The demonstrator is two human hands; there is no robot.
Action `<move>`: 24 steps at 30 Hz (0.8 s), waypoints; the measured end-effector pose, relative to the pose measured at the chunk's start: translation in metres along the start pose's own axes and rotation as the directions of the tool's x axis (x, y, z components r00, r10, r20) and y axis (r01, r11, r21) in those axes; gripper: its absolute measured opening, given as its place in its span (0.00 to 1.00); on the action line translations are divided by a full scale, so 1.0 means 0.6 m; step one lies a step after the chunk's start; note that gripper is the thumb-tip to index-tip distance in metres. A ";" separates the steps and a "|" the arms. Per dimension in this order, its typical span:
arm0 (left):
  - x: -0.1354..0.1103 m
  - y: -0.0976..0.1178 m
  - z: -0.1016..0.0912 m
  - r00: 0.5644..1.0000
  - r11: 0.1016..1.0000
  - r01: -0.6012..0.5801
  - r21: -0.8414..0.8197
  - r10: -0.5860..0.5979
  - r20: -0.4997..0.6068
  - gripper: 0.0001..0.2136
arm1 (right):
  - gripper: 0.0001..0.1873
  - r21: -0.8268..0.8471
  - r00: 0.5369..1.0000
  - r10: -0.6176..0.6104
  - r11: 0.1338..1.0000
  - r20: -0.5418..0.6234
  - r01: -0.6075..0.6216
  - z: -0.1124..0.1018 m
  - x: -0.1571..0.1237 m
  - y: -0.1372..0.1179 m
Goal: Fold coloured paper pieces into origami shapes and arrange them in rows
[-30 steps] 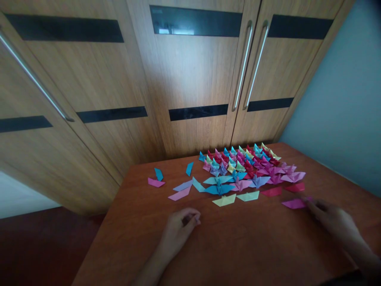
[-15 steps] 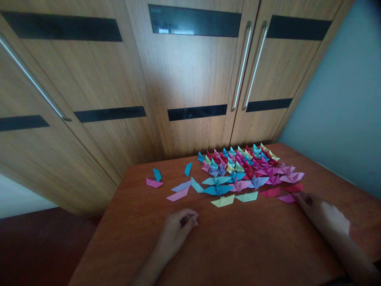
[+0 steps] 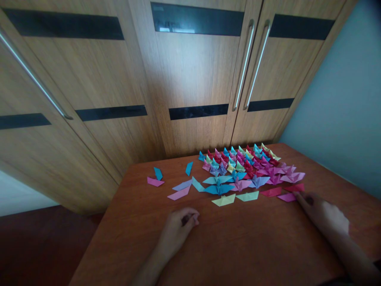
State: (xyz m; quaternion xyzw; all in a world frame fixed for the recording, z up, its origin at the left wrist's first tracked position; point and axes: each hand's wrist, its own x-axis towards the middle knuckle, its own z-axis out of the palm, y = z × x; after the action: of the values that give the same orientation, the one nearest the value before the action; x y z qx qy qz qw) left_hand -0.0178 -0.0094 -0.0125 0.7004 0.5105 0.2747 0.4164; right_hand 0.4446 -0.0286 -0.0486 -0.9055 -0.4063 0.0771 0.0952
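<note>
My left hand [image 3: 178,228] rests on the table with curled fingers meeting the thumb; I see nothing between them. Farther right, my right hand [image 3: 324,214] has its fingertips at the right end of a flat magenta folded paper piece [image 3: 286,197], which lies on the table. Just behind it is a red folded piece [image 3: 293,188], and another red one [image 3: 270,192] lies to the left. A pale yellow folded piece [image 3: 224,200] and a pale green one [image 3: 247,196] lie between the hands, in front of the rows of opened paper cranes [image 3: 218,188].
Several rows of colourful cranes [image 3: 238,163] fill the back right of the wooden table [image 3: 232,246]. Flat folded pieces, pink [image 3: 179,193], blue [image 3: 189,169] and magenta [image 3: 155,181], lie at the left. A wooden wardrobe [image 3: 193,75] stands behind, a wall [image 3: 336,119] at right.
The view has shifted very slightly. Both hands and the paper pieces stay where they were.
</note>
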 end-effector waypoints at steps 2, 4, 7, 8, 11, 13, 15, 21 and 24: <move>0.000 0.001 0.000 1.000 1.000 0.003 0.000 -0.003 -0.004 0.10 | 0.26 0.018 1.000 0.006 1.000 0.002 -0.006 -0.004 -0.001 -0.001; 0.000 0.002 0.000 1.000 1.000 0.000 -0.001 0.000 -0.003 0.09 | 0.25 0.035 1.000 0.004 0.999 -0.004 -0.004 -0.007 -0.001 0.000; 0.000 0.001 0.001 1.000 1.000 -0.009 -0.004 0.009 0.000 0.10 | 0.24 0.063 0.998 -0.012 0.998 -0.060 0.016 -0.005 -0.005 0.005; 0.000 0.000 0.001 1.000 1.000 -0.013 -0.003 0.013 -0.005 0.10 | 0.24 0.082 0.995 -0.027 0.996 -0.094 0.035 -0.002 -0.010 0.006; 0.000 -0.003 0.000 0.999 1.000 -0.026 -0.005 0.026 -0.037 0.10 | 0.24 0.225 0.967 -0.138 0.957 -0.213 0.186 0.016 -0.044 -0.015; 0.001 -0.006 -0.002 0.996 0.999 -0.034 -0.018 0.033 -0.082 0.10 | 0.23 0.365 0.924 -0.290 0.855 -0.251 0.368 0.029 -0.083 -0.055; 0.004 -0.011 -0.007 0.987 0.999 -0.039 -0.023 0.035 -0.157 0.10 | 0.21 0.475 0.830 -0.508 0.686 -0.229 0.551 0.038 -0.134 -0.116; 0.014 -0.042 -0.038 0.911 0.989 -0.003 0.145 0.063 -0.407 0.10 | 0.22 0.533 0.551 -0.819 0.398 -0.161 0.747 0.043 -0.270 -0.333; 0.017 -0.060 -0.050 0.881 0.957 0.024 0.290 0.117 -0.458 0.09 | 0.20 0.522 0.442 -0.890 0.328 -0.108 0.788 0.059 -0.298 -0.403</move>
State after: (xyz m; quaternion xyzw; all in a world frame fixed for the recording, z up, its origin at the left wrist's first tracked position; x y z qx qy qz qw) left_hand -0.0560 0.0142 -0.0289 0.6776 0.6135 0.3694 0.1671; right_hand 0.1453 -0.0013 -0.0149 -0.4893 -0.7877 0.2080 0.3111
